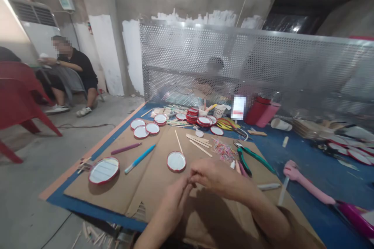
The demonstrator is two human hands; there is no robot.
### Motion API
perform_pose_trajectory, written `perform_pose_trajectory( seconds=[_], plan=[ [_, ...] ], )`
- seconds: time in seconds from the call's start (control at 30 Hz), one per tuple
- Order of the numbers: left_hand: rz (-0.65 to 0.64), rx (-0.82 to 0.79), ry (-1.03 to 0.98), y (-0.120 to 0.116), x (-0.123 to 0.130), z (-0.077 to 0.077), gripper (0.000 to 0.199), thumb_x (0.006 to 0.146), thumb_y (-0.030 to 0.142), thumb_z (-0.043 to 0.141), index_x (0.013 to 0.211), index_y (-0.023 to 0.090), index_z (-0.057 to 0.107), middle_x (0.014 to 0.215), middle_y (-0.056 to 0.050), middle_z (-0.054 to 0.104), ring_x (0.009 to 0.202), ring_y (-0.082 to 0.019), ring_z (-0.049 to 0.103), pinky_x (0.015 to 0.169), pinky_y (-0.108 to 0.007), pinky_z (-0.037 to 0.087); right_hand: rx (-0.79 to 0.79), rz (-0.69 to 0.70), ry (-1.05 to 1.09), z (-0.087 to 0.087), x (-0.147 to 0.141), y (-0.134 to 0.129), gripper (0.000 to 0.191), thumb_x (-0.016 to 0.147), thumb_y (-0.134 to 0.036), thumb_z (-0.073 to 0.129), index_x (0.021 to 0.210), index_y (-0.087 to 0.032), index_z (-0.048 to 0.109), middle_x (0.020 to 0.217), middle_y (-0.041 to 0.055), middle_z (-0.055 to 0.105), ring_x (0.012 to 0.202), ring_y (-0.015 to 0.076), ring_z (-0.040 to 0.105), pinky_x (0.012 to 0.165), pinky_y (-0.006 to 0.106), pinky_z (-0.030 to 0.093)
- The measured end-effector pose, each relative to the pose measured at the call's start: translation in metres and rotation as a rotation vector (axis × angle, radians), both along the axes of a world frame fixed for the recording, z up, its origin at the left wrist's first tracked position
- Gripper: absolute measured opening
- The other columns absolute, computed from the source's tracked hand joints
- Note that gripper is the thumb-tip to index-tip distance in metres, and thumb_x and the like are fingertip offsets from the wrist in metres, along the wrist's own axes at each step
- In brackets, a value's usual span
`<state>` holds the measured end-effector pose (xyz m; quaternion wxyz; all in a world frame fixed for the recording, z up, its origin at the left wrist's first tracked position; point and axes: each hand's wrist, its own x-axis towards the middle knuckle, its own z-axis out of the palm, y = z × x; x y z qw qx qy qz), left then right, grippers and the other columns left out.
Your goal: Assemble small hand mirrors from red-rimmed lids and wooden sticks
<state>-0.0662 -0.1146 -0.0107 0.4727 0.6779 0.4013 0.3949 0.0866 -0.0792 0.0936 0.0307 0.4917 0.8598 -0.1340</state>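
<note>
My left hand (175, 198) and my right hand (206, 175) meet over the brown cardboard (149, 183), their fingertips pinched together. Whatever lies between the fingers is too small to make out. Just beyond them is a round white disc with a red rim (176, 161), with a thin wooden stick (179, 142) reaching away from its far edge. Flat wooden sticks (200, 144) and a heap of pink and white strands (224, 149) lie past my right hand. Green-handled pliers (245, 160) rest to the right of the strands.
A larger red-rimmed disc (104, 171), a blue pen (140, 158) and a purple pen (125, 148) lie left. Stacked discs (192, 116) and bottles (258, 111) stand before a perforated metal screen (181, 50). A pink tool (312, 188) lies right. A seated person (77, 64) is far left.
</note>
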Motion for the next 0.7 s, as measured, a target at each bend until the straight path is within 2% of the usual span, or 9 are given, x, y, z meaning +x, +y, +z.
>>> perform_pose_trajectory(
  seconds=[0.1, 0.17, 0.23, 0.3, 0.37, 0.47, 0.57, 0.7],
  plan=[
    [0.080, -0.102, -0.077, 0.000, 0.000, -0.001, 0.035, 0.094, 0.047, 0.037, 0.085, 0.019, 0.055, 0.068, 0.001, 0.052, 0.065, -0.014, 0.051, 0.062, -0.024, 0.040, -0.025, 0.065, 0.044, 0.012, 0.003, 0.039, 0.017, 0.088, -0.027, 0.057, 0.085, -0.019, 0.072, 0.079, 0.0009, 0.072, 0.072, 0.0137, 0.062, 0.057, 0.021, 0.034],
    [0.100, -0.181, -0.188, 0.000, -0.001, -0.002, 0.041, 0.092, 0.056, 0.038, 0.085, 0.018, 0.053, 0.060, 0.005, 0.038, 0.056, -0.011, 0.038, 0.054, -0.022, 0.032, -0.021, 0.025, 0.008, 0.014, 0.005, 0.075, 0.024, 0.092, -0.023, 0.050, 0.081, -0.016, 0.071, 0.075, 0.0009, 0.071, 0.069, 0.0116, 0.062, 0.060, 0.020, 0.038],
    [0.090, -0.245, -0.300, -0.001, -0.002, -0.003, 0.048, 0.089, 0.064, 0.040, 0.085, 0.018, 0.053, 0.057, 0.008, 0.029, 0.052, -0.009, 0.030, 0.050, -0.021, 0.025, 0.050, -0.038, -0.027, 0.008, 0.005, 0.114, 0.023, 0.091, -0.018, 0.049, 0.085, -0.013, 0.070, 0.078, 0.0043, 0.071, 0.072, 0.0138, 0.063, 0.063, 0.022, 0.041],
    [0.065, -0.311, -0.403, -0.001, -0.002, -0.004, 0.052, 0.086, 0.069, 0.043, 0.085, 0.018, 0.052, 0.055, 0.009, 0.027, 0.050, -0.008, 0.025, 0.048, -0.021, 0.020, 0.131, -0.087, -0.066, -0.004, 0.001, 0.151, 0.024, 0.093, -0.015, 0.046, 0.089, -0.010, 0.069, 0.084, 0.0078, 0.071, 0.080, 0.0167, 0.065, 0.069, 0.025, 0.045],
    [0.024, -0.386, -0.494, -0.001, -0.002, -0.005, 0.054, 0.083, 0.071, 0.045, 0.087, 0.018, 0.051, 0.052, 0.010, 0.028, 0.046, -0.007, 0.022, 0.046, -0.021, 0.017, 0.177, -0.096, -0.102, -0.016, -0.007, 0.184, 0.019, 0.094, -0.022, 0.052, 0.095, -0.011, 0.067, 0.094, 0.0072, 0.069, 0.088, 0.0178, 0.064, 0.078, 0.032, 0.049],
    [-0.033, -0.447, -0.560, 0.001, -0.001, -0.006, 0.057, 0.080, 0.074, 0.047, 0.087, 0.018, 0.050, 0.046, 0.011, 0.032, 0.041, -0.006, 0.020, 0.043, -0.021, 0.014, 0.222, -0.088, -0.155, -0.030, -0.025, 0.225, 0.026, 0.093, -0.034, 0.058, 0.111, -0.015, 0.061, 0.112, 0.0066, 0.064, 0.098, 0.0197, 0.063, 0.085, 0.041, 0.052],
    [-0.077, -0.487, -0.586, 0.004, -0.001, -0.010, 0.059, 0.078, 0.076, 0.048, 0.087, 0.018, 0.048, 0.044, 0.012, 0.031, 0.038, -0.005, 0.020, 0.041, -0.021, 0.012, 0.240, -0.080, -0.212, -0.038, -0.044, 0.256, 0.030, 0.093, -0.034, 0.058, 0.118, -0.017, 0.059, 0.119, 0.0081, 0.061, 0.101, 0.0209, 0.062, 0.086, 0.042, 0.053],
    [-0.141, -0.518, -0.593, 0.006, 0.000, -0.016, 0.062, 0.075, 0.079, 0.048, 0.086, 0.018, 0.048, 0.046, 0.011, 0.031, 0.041, -0.005, 0.023, 0.044, -0.021, 0.014, 0.219, -0.024, -0.257, -0.050, -0.059, 0.280, 0.031, 0.093, -0.033, 0.058, 0.119, -0.016, 0.058, 0.119, 0.0086, 0.060, 0.101, 0.0208, 0.062, 0.085, 0.041, 0.053]
  ],
)
